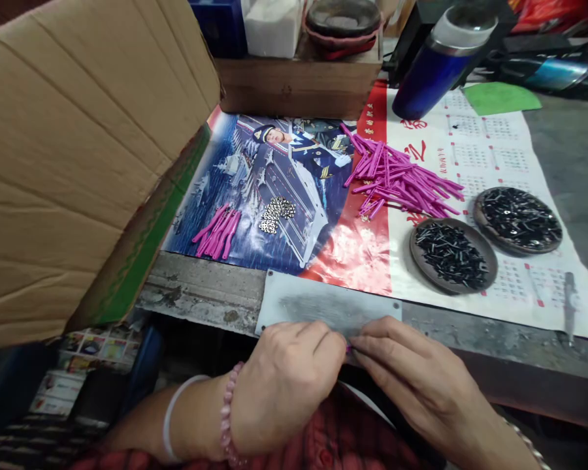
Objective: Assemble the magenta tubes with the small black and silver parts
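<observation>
At the table's front edge, my left hand [298, 365] is closed in a fist-like pinch. My right hand [416, 372] meets it, fingers pressed together. Between the fingertips shows a bit of a magenta strip [349, 350]; the rest of it is hidden by the hands. Just beyond them lies a pale flat plate [323, 307] with a grey worn patch, fixed at its corners. A large pile of slim magenta strips [396, 176] lies farther off, and a smaller bunch of magenta strips [218, 232] is at the left. Small shiny metal pieces [276, 214] are clustered between them.
Two round dishes, a nearer dish [416, 261] and a farther dish [485, 228], hold small dark metal pins. A cardboard box [93, 150] rises at the left. A blue tumbler [434, 72] and wooden box [294, 88] stand behind. A grey pen-like tool [570, 307] lies right.
</observation>
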A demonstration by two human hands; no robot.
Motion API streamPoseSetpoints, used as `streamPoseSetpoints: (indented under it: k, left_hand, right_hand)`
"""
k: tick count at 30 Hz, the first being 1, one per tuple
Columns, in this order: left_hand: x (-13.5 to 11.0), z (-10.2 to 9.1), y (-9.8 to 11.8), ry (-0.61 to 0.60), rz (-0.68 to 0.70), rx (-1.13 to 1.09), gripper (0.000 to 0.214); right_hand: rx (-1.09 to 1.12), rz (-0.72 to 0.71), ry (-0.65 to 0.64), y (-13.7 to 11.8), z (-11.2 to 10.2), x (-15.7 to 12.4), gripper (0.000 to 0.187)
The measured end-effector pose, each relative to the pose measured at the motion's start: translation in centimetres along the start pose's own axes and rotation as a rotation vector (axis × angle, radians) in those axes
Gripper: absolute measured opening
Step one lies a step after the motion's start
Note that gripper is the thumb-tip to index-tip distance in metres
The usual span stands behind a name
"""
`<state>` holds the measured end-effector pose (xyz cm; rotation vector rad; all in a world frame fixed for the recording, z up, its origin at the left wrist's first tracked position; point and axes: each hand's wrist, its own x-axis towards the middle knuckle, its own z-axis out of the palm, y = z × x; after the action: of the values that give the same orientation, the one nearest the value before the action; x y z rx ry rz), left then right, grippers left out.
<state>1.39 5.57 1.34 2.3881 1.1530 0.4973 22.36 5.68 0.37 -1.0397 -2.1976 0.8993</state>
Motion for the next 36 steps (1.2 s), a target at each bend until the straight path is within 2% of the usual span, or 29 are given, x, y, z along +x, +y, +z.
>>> streamPoseSetpoints:
  k: [5,10,21,25,31,33,36]
  left_hand:
    - [0.1,-0.3,0.1,0.052,0.031,-0.014,0.023]
    - [0.4,-0.6,0.0,0.075,0.051,-0.032,0.022]
    - [0.3,-0.3,-0.2,0.077,0.048,-0.048,0.024]
    - [0.2,0.0,-0.2,0.148,0.067,-0.071,0.019]
    - [0.2,0.5,-0.2,0.222,0.168,0.067,0.019]
    - [0.1,0.6,-0.3,0.221,0.170,0.037,0.020]
    - [-0.1,0.8,-0.5,0.171,0.129,-0.126,0.021]
  right_hand:
    - [0.034,0.089,-0.057,0.1,-0.6,-0.5,0.016]
    - [0.151,0.151,-0.037,-0.1,-1.1,-0.1,0.007]
    - [0.249,0.228,-0.018,-0.1,0.0,0.4,0.019]
    - [0.244,0.259,-0.036,-0.1,0.1,0.4,0.021]
    - [0.268,0.311,-0.043,-0.2,0.4,0.4,0.026]
    - [0.309,0.331,-0.025,-0.3,0.5,0.4,0.029]
    - [0.382,0.393,0.052,-0.1,0.6,0.1,0.032]
